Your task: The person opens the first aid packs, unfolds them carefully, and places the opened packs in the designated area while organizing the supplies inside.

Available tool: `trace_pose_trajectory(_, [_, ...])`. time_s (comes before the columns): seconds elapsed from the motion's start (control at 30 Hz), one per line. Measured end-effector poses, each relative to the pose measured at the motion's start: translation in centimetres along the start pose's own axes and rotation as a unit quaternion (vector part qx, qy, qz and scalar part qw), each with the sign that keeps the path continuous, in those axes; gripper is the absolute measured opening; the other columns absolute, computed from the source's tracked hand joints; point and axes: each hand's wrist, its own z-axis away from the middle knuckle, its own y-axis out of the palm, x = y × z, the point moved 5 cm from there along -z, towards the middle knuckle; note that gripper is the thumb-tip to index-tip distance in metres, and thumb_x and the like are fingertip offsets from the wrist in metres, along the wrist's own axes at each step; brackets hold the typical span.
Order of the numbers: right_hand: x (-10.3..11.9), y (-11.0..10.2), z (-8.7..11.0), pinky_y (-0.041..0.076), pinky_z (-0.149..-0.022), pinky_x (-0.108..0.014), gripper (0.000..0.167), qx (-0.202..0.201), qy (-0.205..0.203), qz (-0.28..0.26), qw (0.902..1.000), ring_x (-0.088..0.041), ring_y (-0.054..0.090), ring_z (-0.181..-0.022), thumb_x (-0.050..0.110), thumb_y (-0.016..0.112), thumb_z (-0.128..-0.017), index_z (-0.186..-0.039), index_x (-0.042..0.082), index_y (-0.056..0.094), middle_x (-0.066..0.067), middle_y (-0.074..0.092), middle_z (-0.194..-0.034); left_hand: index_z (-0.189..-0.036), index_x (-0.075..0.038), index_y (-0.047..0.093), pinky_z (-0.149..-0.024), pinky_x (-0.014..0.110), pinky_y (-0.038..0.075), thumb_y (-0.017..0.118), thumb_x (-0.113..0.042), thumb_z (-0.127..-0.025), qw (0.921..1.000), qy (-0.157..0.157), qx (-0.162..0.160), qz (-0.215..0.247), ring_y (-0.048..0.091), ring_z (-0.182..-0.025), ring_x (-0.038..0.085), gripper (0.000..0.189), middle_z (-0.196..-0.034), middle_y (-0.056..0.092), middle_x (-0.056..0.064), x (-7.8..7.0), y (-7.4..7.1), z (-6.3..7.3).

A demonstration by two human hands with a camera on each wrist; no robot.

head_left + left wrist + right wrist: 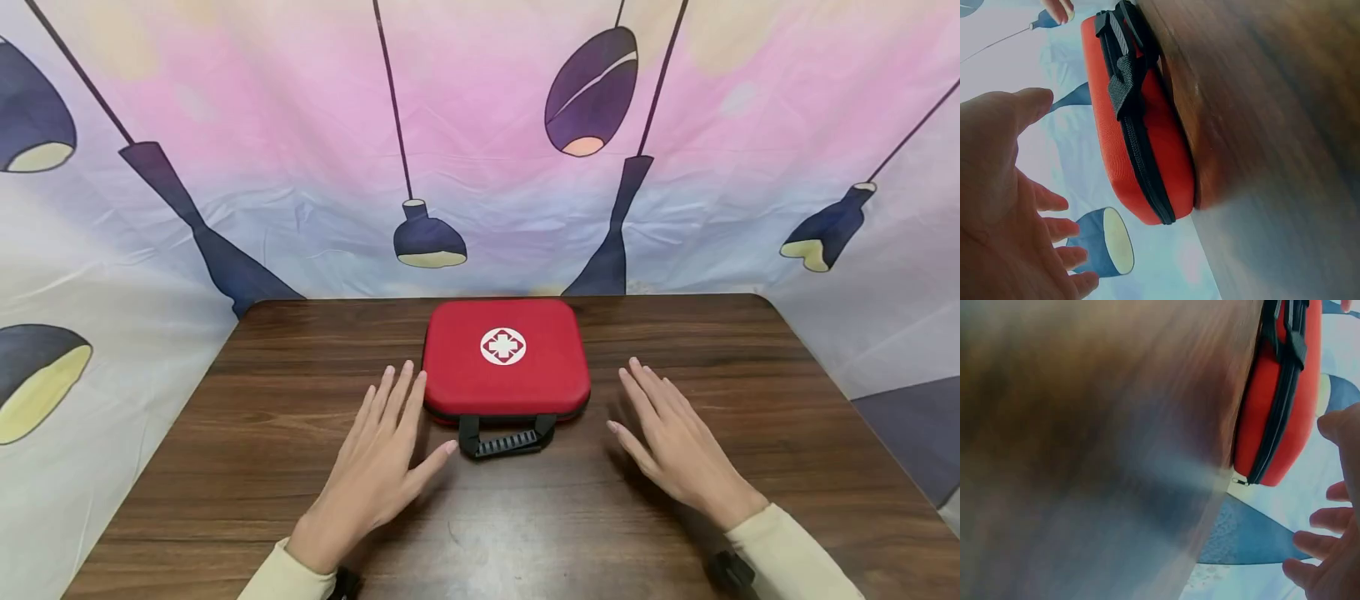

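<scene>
A red zippered first aid case (506,367) with a white cross emblem lies flat at the back middle of the table, its black handle (507,444) toward me. My left hand (378,458) is beside its front left corner, fingers straight and thumb spread toward the handle. My right hand (678,442) hovers to the right of the case, apart from it, fingers extended. Both hands hold nothing. In the left wrist view the black zipper (1141,162) runs shut along the case's side. A small metal zipper pull (1240,482) shows at the case's corner in the right wrist view.
The dark wood-grain table (510,525) reaches back to a hanging cloth (480,167) printed with lamps. Cream sleeves (795,554) cover the forearms, with black straps at the wrists. The case's far edge lies close to the table's back edge.
</scene>
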Motion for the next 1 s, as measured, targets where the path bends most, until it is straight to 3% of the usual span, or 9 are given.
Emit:
trace_pose_trajectory(0.3, [-1.8, 0.8, -2.2, 0.036, -0.109, -0.058, 0.068, 0.026, 0.008, -0.025, 0.9993, -0.044, 0.045, -0.136, 0.024, 0.069, -0.096, -0.15, -0.008, 0.041, -0.027, 0.04, -0.154, -0.16, -0.006, 0.026, -0.123, 0.053, 0.011, 0.053, -0.055, -0.099, 0.9994, 0.02, 0.023, 0.019, 0.006, -0.155, 0.034, 0.083, -0.167, 0.02, 0.013, -0.4, 0.0, -2.3])
trace_pose_trajectory(0.5, [-2.9, 1.6, -4.0, 0.038, -0.106, -0.063, 0.065, 0.052, 0.023, -0.055, 0.9969, -0.044, 0.046, -0.135, 0.022, 0.067, -0.099, -0.15, -0.008, 0.04, -0.028, 0.041, -0.152, -0.159, -0.005, 0.03, -0.123, 0.051, 0.013, 0.054, -0.055, -0.099, 0.9982, 0.016, 0.038, 0.043, 0.008, -0.155, 0.033, 0.081, -0.167, 0.021, 0.012, -0.4, 0.5, -3.9])
trace_pose_trajectory(1.0, [-4.9, 4.3, -8.2, 0.039, -0.108, -0.059, 0.059, 0.115, 0.054, -0.109, 0.9859, -0.045, 0.046, -0.134, 0.015, 0.06, -0.102, -0.151, -0.008, 0.036, -0.03, 0.047, -0.145, -0.158, -0.006, 0.035, -0.123, 0.048, 0.015, 0.056, -0.056, -0.097, 0.996, 0.033, 0.05, 0.065, 0.02, -0.153, 0.034, 0.082, -0.163, 0.032, 0.012, -0.5, 2.0, -8.1])
